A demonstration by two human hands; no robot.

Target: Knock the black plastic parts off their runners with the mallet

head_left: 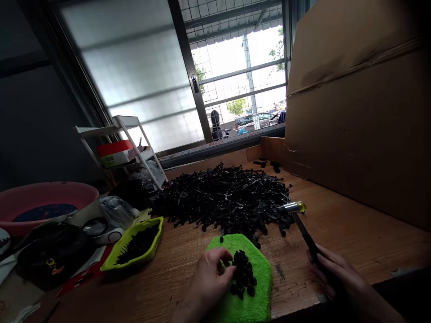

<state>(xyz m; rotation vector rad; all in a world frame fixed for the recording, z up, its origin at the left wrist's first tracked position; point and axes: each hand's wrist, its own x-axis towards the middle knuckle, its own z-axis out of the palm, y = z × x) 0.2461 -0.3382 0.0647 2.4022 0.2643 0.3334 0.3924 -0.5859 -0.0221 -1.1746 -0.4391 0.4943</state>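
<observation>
My right hand (332,271) is wrapped round the black grip of a hammer (311,244), its head raised over the table. The hammer has a silver metal head with a yellow, see-through face on the right end. My left hand (212,280) is curled in a pinch at the left edge of a small heap of black parts (243,273); what its fingertips hold is too small to make out. Those parts lie on a bright green fuzzy pad (261,264). Behind it spreads a large pile of long, thin black pieces (222,197).
On the left, a yellow-green basket (156,237) contains black pieces. Beyond it are a black bag (54,255), a pink basin (67,190) and a white rack (126,128). A tall cardboard sheet (357,121) stands along the right side of the wooden table (346,215).
</observation>
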